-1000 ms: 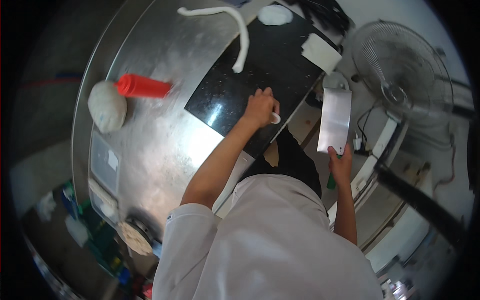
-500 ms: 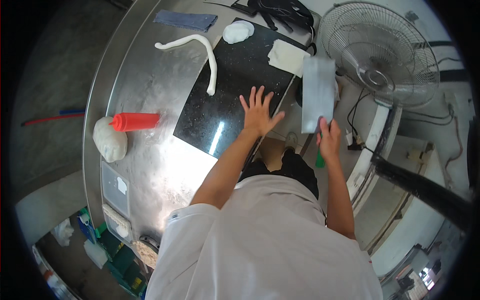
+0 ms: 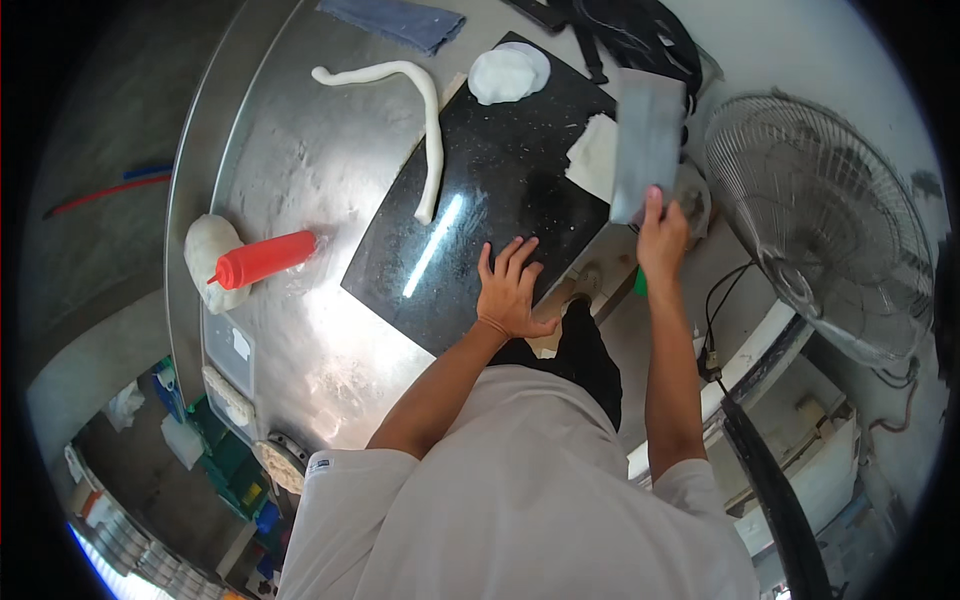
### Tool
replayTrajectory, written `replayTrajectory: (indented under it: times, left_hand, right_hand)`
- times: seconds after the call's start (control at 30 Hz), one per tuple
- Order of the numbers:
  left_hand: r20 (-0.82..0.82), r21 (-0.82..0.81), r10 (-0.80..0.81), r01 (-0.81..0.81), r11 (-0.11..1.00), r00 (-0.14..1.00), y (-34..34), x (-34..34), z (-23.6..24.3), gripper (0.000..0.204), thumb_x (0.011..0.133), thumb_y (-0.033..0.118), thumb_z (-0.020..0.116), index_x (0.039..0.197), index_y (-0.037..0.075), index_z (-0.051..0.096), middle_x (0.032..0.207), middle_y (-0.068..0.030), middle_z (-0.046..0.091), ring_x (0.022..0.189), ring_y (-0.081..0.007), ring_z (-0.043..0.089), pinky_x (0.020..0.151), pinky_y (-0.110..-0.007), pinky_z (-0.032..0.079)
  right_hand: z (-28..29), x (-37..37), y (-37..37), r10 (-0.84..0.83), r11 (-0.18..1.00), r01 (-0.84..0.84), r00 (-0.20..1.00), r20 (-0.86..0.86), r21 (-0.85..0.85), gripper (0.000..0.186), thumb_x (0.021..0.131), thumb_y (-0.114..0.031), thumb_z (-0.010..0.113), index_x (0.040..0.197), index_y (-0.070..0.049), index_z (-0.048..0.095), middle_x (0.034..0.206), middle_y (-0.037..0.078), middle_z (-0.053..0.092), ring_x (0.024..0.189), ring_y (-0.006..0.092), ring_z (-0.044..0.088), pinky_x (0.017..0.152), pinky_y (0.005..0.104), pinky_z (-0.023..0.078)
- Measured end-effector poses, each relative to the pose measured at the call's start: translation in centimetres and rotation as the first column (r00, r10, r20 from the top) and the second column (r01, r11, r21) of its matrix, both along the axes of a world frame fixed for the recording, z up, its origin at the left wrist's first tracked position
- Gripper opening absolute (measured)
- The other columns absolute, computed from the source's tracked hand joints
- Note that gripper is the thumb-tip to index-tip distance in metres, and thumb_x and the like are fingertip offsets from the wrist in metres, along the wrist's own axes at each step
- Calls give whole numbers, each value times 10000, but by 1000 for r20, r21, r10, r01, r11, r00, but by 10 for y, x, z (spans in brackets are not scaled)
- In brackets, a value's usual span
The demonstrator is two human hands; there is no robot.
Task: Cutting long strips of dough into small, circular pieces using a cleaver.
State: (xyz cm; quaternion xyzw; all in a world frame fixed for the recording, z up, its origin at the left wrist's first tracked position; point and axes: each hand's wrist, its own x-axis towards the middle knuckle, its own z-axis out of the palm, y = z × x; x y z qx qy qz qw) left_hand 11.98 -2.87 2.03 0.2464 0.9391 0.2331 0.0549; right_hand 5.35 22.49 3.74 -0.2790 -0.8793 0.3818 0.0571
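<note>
The right hand [image 3: 661, 240] is gripping a cleaver [image 3: 648, 140] beside the board [image 3: 510, 180]; the left hand [image 3: 511, 295], open, is apparently touching it; dough [image 3: 434, 140] is crossing its left edge.

Glare streaks the black board [image 3: 500, 180]; bent edges fall dark.

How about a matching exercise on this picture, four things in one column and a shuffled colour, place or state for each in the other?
1. Cleaver
2. Bottle
3. Dough rope
4. Fan

A. Red
B. At the picture's right
C. Gripped by the right hand
D. Curved, one end on the black board

Pairs: 1-C, 2-A, 3-D, 4-B.
</note>
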Motion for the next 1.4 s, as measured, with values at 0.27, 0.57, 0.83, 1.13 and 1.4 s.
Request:
replayTrajectory:
  times: [0.27,0.57,0.83,1.13,1.4]
  left_hand:
    - [-56,184,-82,91,979,995,4,-11,-1,679,555,481,750,1069,85,548,1378,-118,503,1312,-341,430,1114,-639,184]
    - [108,527,343,-347,776,933,24,-44,27,490,877,359,640,1279,105,523,1351,-200,489,1284,-376,433,1103,-528,284]
    - [-76,576,278,-186,796,957,-20,-55,25,631,901,389,641,1356,-12,464,1417,-226,423,1329,-401,385,1117,-513,281]
    - [-78,-281,-85,60,958,993,-22,-17,0,1057,628,777,667,1479,199,425,1606,-102,245,1504,-353,129,1094,-754,51]
    - [-178,-240,-202,156,958,963,9,-87,-8,1070,615,786,675,1478,203,430,1601,-104,272,1502,-343,154,1116,-739,69]
  right_hand:
    - [-16,52,-8,7,1000,-8,998,57,26,559,1006,-464,496,910,73,616,836,346,622,838,552,573,781,549,455]
    - [15,218,-44,-354,831,364,929,105,-421,444,974,-452,614,786,-67,500,539,-3,436,405,93,426,360,263,331]
    - [-10,222,-97,369,874,-316,926,80,-369,540,719,-408,850,1014,-6,644,911,171,702,856,305,689,759,411,535]
    - [1,150,-103,678,729,-660,660,323,-180,681,635,-395,884,1116,-31,568,942,238,694,932,430,667,800,502,523]
    - [-9,90,-75,654,747,-662,717,239,-60,687,635,-397,889,1080,2,549,907,268,682,884,431,676,759,489,537]
